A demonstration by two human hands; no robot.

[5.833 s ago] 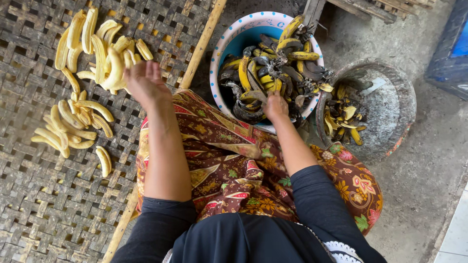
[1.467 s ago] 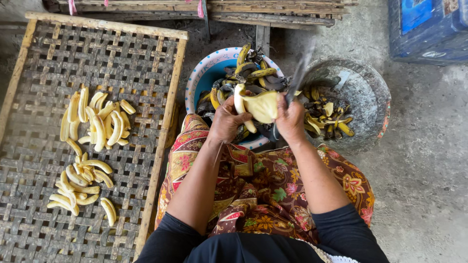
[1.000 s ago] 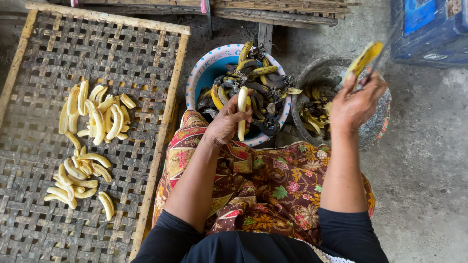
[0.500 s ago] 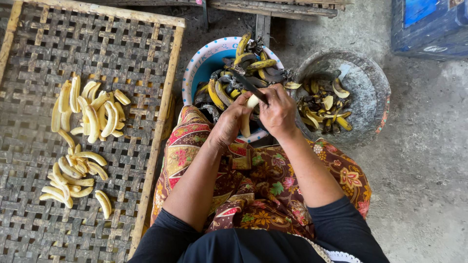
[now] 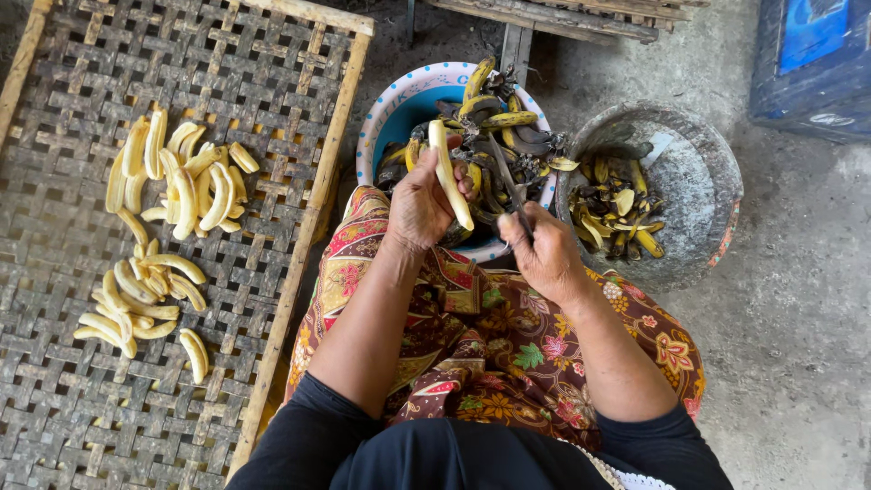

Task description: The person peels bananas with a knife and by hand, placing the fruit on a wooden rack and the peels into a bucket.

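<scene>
Peeled banana [image 5: 450,174], pale yellow and long, was gripped in the left hand [image 5: 423,201], fingers wrapped round its lower half, top end sticking up over the blue basin [image 5: 392,116]. It sat just above the basin's near rim, in front of the person's lap. Right hand [image 5: 544,254] was clenched round a thin dark knife [image 5: 508,181], blade pointing up and away toward the basin pile, not touching the banana; a small gap showed between the two hands.

Blue basin with a white dotted rim held a heap of unpeeled bananas [image 5: 497,127], skins mostly blackened with yellow patches. Just right of it, touching or nearly so, stood a grey round tub [image 5: 699,191] with a scatter of peels [image 5: 617,213] in its bottom.

Patterned skirt [image 5: 490,336], red-brown with flowers, covered the lap below both hands; dark sleeves at the bottom edge.

Left side: woven bamboo tray [image 5: 109,399] with a wooden frame, lying flat on the ground. On it lay peeled bananas in two loose groups, upper bunch [image 5: 181,181] and lower bunch [image 5: 141,299], close together. Blue crate [image 5: 817,63] at the top right, well apart, on concrete floor [image 5: 798,363].
</scene>
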